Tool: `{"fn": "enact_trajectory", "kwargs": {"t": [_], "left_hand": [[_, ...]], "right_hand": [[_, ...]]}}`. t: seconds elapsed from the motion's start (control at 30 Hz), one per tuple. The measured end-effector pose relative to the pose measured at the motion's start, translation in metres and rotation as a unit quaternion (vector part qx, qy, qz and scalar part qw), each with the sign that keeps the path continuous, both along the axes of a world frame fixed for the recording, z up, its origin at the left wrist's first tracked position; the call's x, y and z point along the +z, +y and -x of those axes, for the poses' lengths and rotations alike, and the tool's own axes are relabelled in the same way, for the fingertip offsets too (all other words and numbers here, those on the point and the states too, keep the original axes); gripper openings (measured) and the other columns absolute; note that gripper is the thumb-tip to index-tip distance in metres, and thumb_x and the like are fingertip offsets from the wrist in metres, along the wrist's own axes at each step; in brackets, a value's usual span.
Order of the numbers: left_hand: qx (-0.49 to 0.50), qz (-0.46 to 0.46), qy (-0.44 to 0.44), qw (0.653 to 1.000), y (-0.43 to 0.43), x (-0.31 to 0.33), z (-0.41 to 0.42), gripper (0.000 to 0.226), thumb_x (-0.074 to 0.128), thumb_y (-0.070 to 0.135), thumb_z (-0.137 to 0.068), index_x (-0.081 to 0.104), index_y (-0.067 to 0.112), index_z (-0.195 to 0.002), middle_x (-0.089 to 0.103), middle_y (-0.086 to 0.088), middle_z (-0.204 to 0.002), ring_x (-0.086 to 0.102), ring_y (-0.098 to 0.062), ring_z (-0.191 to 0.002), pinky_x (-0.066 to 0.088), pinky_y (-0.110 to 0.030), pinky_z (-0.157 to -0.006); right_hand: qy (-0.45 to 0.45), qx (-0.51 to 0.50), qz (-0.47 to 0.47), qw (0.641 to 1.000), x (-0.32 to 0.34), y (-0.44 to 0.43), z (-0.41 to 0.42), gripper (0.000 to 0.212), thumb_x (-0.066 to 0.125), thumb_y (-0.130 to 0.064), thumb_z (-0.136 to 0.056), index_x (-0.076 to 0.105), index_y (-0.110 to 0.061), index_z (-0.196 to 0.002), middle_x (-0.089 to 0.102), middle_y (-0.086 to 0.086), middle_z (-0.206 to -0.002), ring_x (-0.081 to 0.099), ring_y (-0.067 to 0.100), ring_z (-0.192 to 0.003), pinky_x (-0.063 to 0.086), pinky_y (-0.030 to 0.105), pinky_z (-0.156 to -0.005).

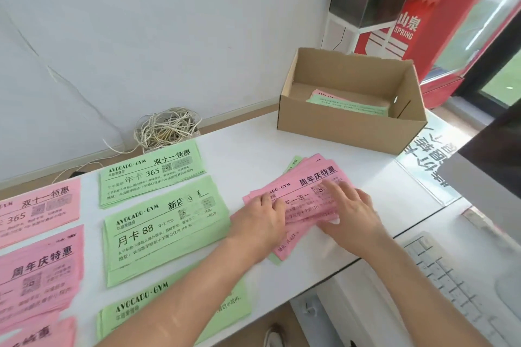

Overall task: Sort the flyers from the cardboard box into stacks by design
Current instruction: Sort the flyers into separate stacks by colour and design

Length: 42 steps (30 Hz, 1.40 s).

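The cardboard box (349, 132) stands open at one o'clock on the bench (253, 146), with a thin layer of green and pink flyers (348, 104) flat in its bottom. At four o'clock a fanned pile (310, 175) of mostly pink flyers lies under both hands. The left hand (260, 218) rests on its near-left end and the right hand (349, 211) on its middle, fingers straight, spread and gripping nothing. Sorted green stacks (152, 175) lie at eight o'clock.

Pink paper flyer stacks (36, 270) at left run off my frame, and a forearm (180, 290) hides part of the nearest green paper flyer stack (239, 313). Fine print on the fanned pink flyers (307, 177) blurs beyond reading.
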State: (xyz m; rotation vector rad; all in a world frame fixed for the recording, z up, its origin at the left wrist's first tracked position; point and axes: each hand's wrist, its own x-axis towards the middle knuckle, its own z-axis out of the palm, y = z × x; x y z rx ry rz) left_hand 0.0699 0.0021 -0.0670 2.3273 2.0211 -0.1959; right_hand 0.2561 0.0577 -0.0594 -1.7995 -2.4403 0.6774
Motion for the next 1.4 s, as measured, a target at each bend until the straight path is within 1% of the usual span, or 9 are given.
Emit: {"fn": "enact_trajectory", "kwargs": {"t": [0.1,0.3,0.53,0.67,0.77,0.93,1.07,1.27,1.4], "left_hand": [[-0.026,-0.005,0.006,1.0,0.001,-0.001,0.004,0.037,0.075,0.027,-0.072,0.061,0.008,-0.1,0.065,-0.01,-0.078,0.064,-0.024,-0.063,0.045,-0.029,-0.045],[0.044,-0.089,-0.097,0.99,0.011,0.004,0.002,0.053,0.036,0.041,-0.092,0.017,0.023,-0.138,0.061,-0.004,-0.106,0.062,-0.03,-0.084,0.037,-0.031,-0.064],[0.048,-0.068,-0.165,0.983,0.019,0.007,0.015,0.04,0.032,0.03,-0.092,0.024,0.02,-0.13,0.066,-0.003,-0.08,0.057,-0.028,-0.064,0.045,-0.036,-0.066],[0.029,-0.068,-0.179,0.981,0.016,0.007,0.015,0.033,0.028,0.03,-0.095,0.026,0.021,-0.127,0.066,-0.002,-0.074,0.06,-0.027,-0.065,0.045,-0.037,-0.065],[0.016,-0.088,-0.154,0.984,0.014,0.003,0.014,0.028,0.025,0.033,-0.098,0.035,0.019,-0.12,0.068,0.0,-0.079,0.062,-0.028,-0.065,0.044,-0.035,-0.06],[0.008,-0.114,-0.151,0.982,0.004,-0.004,0.017,0.03,0.023,0.028,-0.097,0.05,0.014,-0.096,0.061,0.001,-0.059,0.05,-0.027,-0.042,0.045,-0.037,-0.042],[0.134,-0.052,-0.238,0.961,0.015,0.003,0.028,0.011,0.034,0.024,-0.1,0.044,0.018,-0.1,0.061,-0.003,-0.072,0.057,-0.03,-0.065,0.037,-0.035,-0.058],[0.213,-0.102,-0.421,0.876,0.003,0.03,0.035,0.025,0.056,0.009,-0.091,0.07,0.03,-0.094,0.063,0.023,-0.096,0.06,0.006,-0.092,0.041,-0.007,-0.081],[0.226,-0.171,-0.38,0.88,-0.022,0.058,0.053,0.052,0.052,-0.008,-0.086,0.07,0.041,-0.097,0.031,0.022,-0.137,0.024,0.002,-0.122,0.015,-0.01,-0.102]], "right_hand": [[0.033,-0.067,0.033,0.997,0.002,0.012,-0.013,0.097,0.069,-0.047,-0.077,0.003,-0.039,-0.147,0.032,-0.004,-0.141,0.03,0.029,-0.131,0.035,0.046,-0.105],[0.171,-0.177,0.055,0.968,0.002,0.025,-0.015,0.091,0.071,-0.015,-0.078,0.016,-0.039,-0.147,0.051,0.002,-0.109,0.057,0.02,-0.094,0.047,0.033,-0.08],[0.375,-0.294,0.166,0.864,0.005,0.036,-0.027,0.059,0.07,-0.012,-0.081,0.045,-0.021,-0.134,0.066,0.006,-0.082,0.056,0.011,-0.067,0.041,0.027,-0.065],[0.237,-0.21,0.109,0.942,0.011,0.039,-0.024,0.045,0.064,-0.023,-0.082,0.051,-0.029,-0.125,0.061,-0.004,-0.076,0.057,0.013,-0.074,0.043,0.028,-0.063],[0.07,-0.165,0.005,0.984,0.007,0.039,-0.018,0.06,0.066,-0.035,-0.08,0.041,-0.034,-0.134,0.05,0.0,-0.108,0.047,0.022,-0.109,0.043,0.034,-0.083],[0.277,-0.203,0.063,0.937,0.008,0.041,-0.014,0.054,0.055,-0.02,-0.088,0.035,-0.035,-0.137,0.064,-0.004,-0.093,0.063,0.014,-0.084,0.048,0.03,-0.064],[0.426,-0.284,0.132,0.849,0.006,0.042,-0.013,0.027,0.041,-0.017,-0.095,0.066,-0.015,-0.105,0.07,0.005,-0.086,0.069,0.015,-0.068,0.05,0.03,-0.062],[0.223,-0.236,0.065,0.944,0.01,0.045,-0.008,0.031,0.058,-0.012,-0.082,0.063,-0.016,-0.113,0.07,-0.001,-0.091,0.064,0.019,-0.082,0.048,0.027,-0.06],[0.138,-0.171,0.008,0.975,0.028,0.046,-0.005,0.019,0.047,-0.006,-0.081,0.065,-0.011,-0.076,0.066,0.005,-0.071,0.062,0.028,-0.068,0.051,0.036,-0.058]]}}
